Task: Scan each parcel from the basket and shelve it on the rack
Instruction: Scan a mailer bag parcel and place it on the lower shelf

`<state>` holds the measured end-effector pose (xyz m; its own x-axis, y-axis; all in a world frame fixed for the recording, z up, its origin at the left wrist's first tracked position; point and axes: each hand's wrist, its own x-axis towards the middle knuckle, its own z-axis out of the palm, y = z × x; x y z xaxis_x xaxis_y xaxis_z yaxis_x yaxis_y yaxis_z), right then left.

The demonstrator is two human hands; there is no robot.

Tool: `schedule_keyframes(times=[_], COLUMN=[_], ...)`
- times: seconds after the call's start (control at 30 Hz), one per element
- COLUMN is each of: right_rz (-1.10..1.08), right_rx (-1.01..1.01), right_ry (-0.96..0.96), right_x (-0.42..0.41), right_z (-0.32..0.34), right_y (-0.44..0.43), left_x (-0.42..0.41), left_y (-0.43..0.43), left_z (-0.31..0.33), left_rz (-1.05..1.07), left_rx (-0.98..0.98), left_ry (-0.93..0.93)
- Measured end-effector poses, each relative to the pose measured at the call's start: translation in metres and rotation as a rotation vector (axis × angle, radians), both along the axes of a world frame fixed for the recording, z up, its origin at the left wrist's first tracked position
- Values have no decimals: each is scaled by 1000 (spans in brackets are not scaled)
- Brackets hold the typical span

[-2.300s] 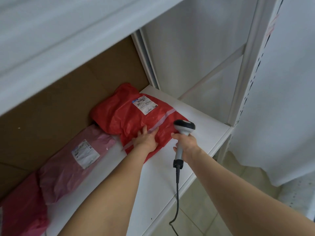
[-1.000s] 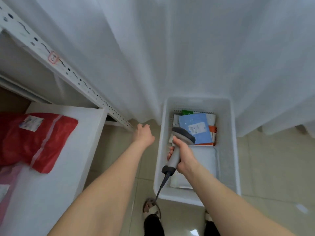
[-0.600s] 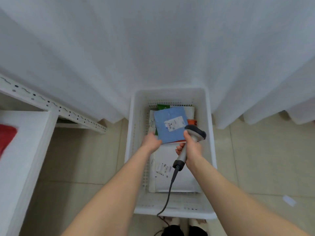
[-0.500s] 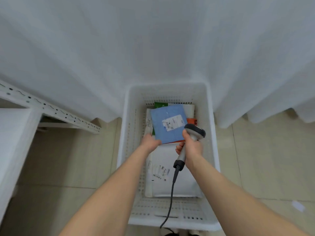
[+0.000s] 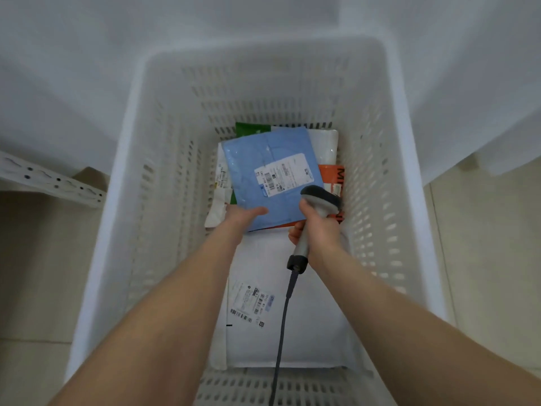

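Blue parcel point(image 5: 269, 177) lies atop the pile toward 12 o'clock in the basket point(image 5: 123, 159), its 7 o'clock corner pinched by the left hand point(image 5: 243, 216), so the right hand point(image 5: 317, 227), wrapped round the scanner point(image 5: 320, 200), should aim squarely at the label point(image 5: 284, 178) at its 11 o'clock.

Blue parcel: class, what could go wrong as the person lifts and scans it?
1. The left hand pinches the blue parcel by one corner only; it may slip back into the basket.
2. The scanner in the right hand has a cable trailing over the white parcel; it might snag.
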<state>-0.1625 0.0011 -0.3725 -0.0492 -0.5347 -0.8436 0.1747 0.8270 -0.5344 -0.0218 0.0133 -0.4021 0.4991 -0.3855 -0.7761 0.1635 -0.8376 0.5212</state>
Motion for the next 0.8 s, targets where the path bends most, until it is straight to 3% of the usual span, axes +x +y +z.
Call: schedule_keyframes(times=[0.17,0.3,0.47,0.8], right_rz=[-6,16,15,102], right_rx=[-23,-38,-32,-130], right_ry=[-14,-11,-53,-31], right_x=[4,1,-6,-13], right_z=[-15,11,88,316], right_y=[-7,1,20,46], left_x=[0,-1,11,53], left_y=[-3,2,16,53], left_z=[-28,1,100,356], left_rz=[155,79,-11,-79], left_rx=[-92,-154,-198,-257], left_ry=[23,2,-89,-112])
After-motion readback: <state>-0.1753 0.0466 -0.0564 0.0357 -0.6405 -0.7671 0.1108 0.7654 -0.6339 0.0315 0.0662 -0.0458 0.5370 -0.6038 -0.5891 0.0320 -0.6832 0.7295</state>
